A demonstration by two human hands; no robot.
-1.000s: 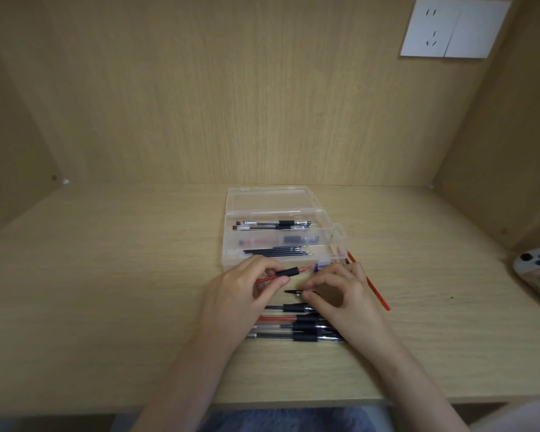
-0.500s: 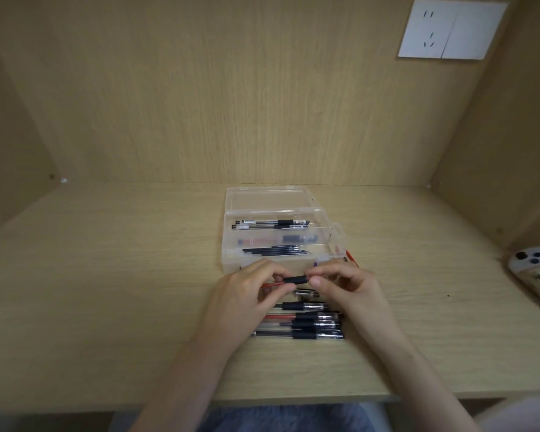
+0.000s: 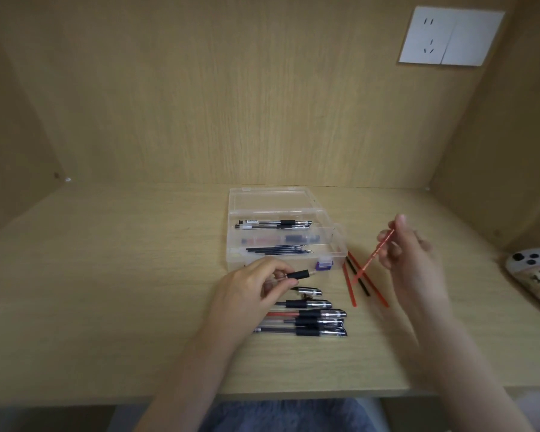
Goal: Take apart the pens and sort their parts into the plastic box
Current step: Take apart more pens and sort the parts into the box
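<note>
- My left hand [image 3: 250, 294], at lower centre of the frame, has its grip closed on a pen barrel [image 3: 298, 273]; thumb and fingers pinch it so that the black rubber sleeve and open end poke out toward the right.
- My right hand [image 3: 409, 257], at centre right, is raised above the bench [image 3: 122, 275] and blurred; its grip pinches the upper end of a red refill [image 3: 375, 255], which slants down and to the left.
- The lower end of that refill hangs over three loose refills [image 3: 356, 280], two red and one black, lying crossed on the bench just right of the plastic box; whether it touches them I cannot tell.
- The plastic box [image 3: 281, 254] sits at mid frame, clear, with its lid [image 3: 268, 199] folded open behind it.
- In the box, the far compartment holds two barrels [image 3: 273, 224] with black sleeves, the middle one holds parts too hazy to name, and the near one holds dark refills [image 3: 278, 250] lying side by side.
- A small purple piece [image 3: 324, 264] shows at the box's near right corner.
- Below my left hand, four capped pens [image 3: 312, 321] lie in a row on the bench, caps pointing right.
- Just above that row lies a loose cap [image 3: 307, 290] with a small part beside it.
- A white outlet plate [image 3: 449, 35] is at upper right on the back panel.
</note>
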